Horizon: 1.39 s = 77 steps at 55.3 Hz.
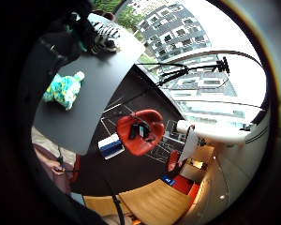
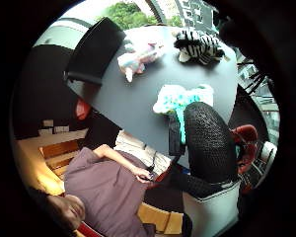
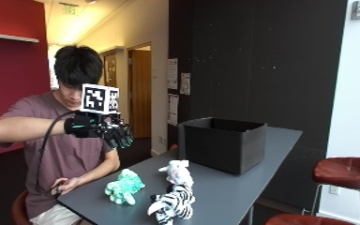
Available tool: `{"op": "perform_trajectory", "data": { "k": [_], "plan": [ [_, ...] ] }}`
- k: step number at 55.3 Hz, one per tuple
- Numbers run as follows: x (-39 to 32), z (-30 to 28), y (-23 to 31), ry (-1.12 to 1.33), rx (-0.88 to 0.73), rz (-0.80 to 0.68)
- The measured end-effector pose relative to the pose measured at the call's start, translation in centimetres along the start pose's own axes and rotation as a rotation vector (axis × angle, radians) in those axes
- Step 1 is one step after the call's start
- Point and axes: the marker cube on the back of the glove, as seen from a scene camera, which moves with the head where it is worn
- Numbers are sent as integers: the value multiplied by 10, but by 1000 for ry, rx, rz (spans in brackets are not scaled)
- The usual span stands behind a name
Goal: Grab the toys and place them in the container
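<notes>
right hand raised above table, fingers relaxed, loosely drooping, holding nothing; fuzzy teal plush, striped zebra plush, boxy black container

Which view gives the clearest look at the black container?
The outside view: the black container stands whole and open-topped on the grey table, beyond the three plush toys. The thumb side palm view shows only a dark box shape at the table's far end. The little finger side palm view does not show it.

three plush toys on table, black container beside
</notes>
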Motion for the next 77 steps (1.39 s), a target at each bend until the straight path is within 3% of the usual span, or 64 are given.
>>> {"op": "perform_trajectory", "data": {
  "k": [15, 32, 44, 54, 60, 77],
  "plan": [
    [1, -14, -20, -81, -15, 17],
    [-1, 13, -36, -63, -112, -1],
    [-8, 74, -53, -80, -283, -28],
    [-35, 144, -54, -70, -332, -100],
    [-45, 172, -58, -89, -257, -114],
    [-50, 166, -80, -176, -133, -33]
  ]
}}
